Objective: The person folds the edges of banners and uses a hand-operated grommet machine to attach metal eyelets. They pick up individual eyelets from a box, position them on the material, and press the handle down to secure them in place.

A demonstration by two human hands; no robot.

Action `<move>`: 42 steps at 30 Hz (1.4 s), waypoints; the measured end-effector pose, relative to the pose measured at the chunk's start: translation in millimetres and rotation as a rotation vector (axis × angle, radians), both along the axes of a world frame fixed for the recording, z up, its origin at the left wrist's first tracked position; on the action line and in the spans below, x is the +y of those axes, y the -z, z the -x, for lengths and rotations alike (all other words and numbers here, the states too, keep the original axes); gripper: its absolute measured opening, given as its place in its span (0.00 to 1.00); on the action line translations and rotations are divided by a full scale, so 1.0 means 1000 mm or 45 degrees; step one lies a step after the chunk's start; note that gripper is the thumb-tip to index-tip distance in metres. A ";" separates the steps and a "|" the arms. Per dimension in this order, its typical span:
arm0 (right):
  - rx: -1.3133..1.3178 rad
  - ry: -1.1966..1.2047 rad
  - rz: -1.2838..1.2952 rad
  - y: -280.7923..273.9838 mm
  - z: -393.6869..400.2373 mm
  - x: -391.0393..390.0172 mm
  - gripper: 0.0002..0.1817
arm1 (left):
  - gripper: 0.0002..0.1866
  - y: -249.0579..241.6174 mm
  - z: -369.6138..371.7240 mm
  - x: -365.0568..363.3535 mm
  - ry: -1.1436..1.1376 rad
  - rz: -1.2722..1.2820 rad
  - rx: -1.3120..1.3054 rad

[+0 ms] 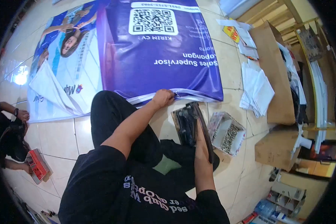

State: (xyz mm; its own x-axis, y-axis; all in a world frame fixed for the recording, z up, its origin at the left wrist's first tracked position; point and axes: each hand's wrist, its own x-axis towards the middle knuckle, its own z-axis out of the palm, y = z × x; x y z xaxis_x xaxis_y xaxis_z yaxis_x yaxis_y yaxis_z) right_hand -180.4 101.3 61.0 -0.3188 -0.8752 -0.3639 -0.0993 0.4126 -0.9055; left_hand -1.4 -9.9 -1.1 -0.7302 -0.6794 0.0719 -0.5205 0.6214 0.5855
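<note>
A large purple, blue and white printed banner lies spread on the floor, upside down from where I sit. My left hand is closed on its near hem, fingers curled over the folded white edge, where a small dark spot shows beside the fingertips. Just right of it stands a black metal lever press, like an eyelet press, apart from the hem. My right hand is at its long lever; the lever hides most of the fingers. Close by on the right, an open carton holds many small metal eyelets.
At the left edge, another person's hand and arm are near a red box. White folded sheets lie on the tiles at right, beside tall cardboard boxes. A green patch shows by my lap.
</note>
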 end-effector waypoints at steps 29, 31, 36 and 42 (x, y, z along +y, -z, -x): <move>0.428 -0.424 0.065 0.039 0.034 0.035 0.20 | 0.15 0.011 0.014 0.007 0.161 0.402 0.031; 0.492 -0.493 0.096 0.062 0.028 0.012 0.20 | 0.10 0.008 0.018 0.009 0.189 0.399 -0.044; 0.550 -0.498 0.036 0.073 0.044 0.006 0.23 | 0.08 -0.021 0.029 0.012 -0.114 0.014 -0.246; 0.388 -0.657 0.266 0.048 0.040 0.006 0.21 | 0.10 -0.028 0.027 0.000 -0.112 -0.147 -0.277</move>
State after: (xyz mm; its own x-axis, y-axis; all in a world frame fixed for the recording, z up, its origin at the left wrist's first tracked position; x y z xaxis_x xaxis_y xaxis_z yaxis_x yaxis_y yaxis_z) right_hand -220.7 107.1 12.6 0.1004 -0.9867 -0.1281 -0.5041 0.0606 -0.8615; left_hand -28.5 -10.3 26.8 -0.6579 -0.7355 -0.1621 -0.6910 0.5038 0.5184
